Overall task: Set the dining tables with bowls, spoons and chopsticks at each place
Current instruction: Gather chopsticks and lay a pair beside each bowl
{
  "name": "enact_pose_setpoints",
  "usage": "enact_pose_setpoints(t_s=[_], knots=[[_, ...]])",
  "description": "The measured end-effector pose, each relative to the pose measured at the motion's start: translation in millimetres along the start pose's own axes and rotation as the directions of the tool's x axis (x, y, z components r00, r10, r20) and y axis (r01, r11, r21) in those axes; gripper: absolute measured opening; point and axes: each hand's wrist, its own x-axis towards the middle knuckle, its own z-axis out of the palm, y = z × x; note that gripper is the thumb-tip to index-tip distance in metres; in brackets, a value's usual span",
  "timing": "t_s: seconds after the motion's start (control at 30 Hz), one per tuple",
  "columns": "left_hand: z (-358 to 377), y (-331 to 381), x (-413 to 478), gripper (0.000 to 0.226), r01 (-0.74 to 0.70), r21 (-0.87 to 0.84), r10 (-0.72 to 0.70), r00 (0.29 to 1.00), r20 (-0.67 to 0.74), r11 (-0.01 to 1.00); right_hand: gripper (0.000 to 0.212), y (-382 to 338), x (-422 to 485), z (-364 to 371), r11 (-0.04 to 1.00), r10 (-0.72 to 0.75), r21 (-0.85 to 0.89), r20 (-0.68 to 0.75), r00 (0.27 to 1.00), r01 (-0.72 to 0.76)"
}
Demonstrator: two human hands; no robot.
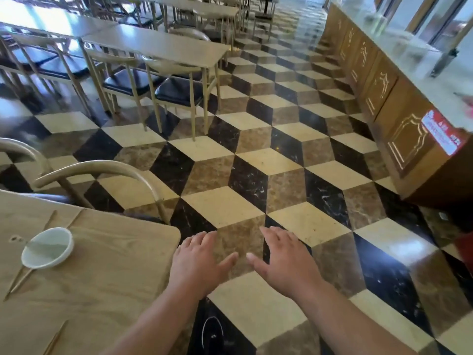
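The bowl (47, 248) sat near the corner of the nearest table (115, 265), a white one, tipped a little so its mouth leaned toward the person. It rested across a pair of chopsticks (19, 281) whose thin ends stuck out below it toward the table's near edge, and the other ends showed beyond the rim on the far side. I judged that was one place laid, or close to it; no spoon could be made out there, though one might have been lying inside the bowl out of my view. Another single stick (57, 335) lay lower on the same table, apart from the bowl, perhaps marking a second place not yet finished.

The left hand (198, 263) hung just past the table's rounded corner, over the floor, fingers spread and palm down, holding nothing. The right hand (282, 262) was beside it, thumbs nearly meeting, equally spread and empty. Both were out in the aisle rather than above the table, which suggested to me someone between jobs, with nothing left to put down.

Across the patterned floor (256, 160) stood more tables (158, 46) with chairs (179, 90) tucked under, their tops bare as far as I could see. A long wooden counter (399, 103) ran down the right side, and I would guess the supplies came from somewhere thereabouts.
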Motion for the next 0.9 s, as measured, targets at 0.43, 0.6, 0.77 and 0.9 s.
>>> enact_pose_setpoints(t_s=[0.43, 0.6, 0.77, 0.9], knots=[[-135.4, 39.8, 297.8, 0.104, 0.115, 0.009, -0.112, 0.976, -0.186, 0.993, 0.085, -4.4, 315.1, -171.2, 0.988, -0.131, -0.083, -0.033, 0.991, 0.128], [-168.6, 22.7, 398.2, 0.095, 0.22, -0.013, -0.215, 0.934, -0.285, 0.975, 0.077, -22.2, 455.6, -203.2, 0.94, -0.329, -0.121, -0.064, 0.942, 0.32], [-190.0, -4.3, 468.3, 0.095, 0.459, -0.116, -0.472, 0.836, -0.28, 0.881, 0.075, -50.4, 588.9, -223.5, 0.831, -0.531, -0.148, 0.082, 0.844, 0.537], [-224.2, -19.4, 490.4, 0.096, 0.616, -0.219, -0.653, 0.696, -0.299, 0.757, 0.07, -104.3, 674.3, -256.9, 0.713, -0.659, -0.133, 0.21, 0.722, 0.689]])
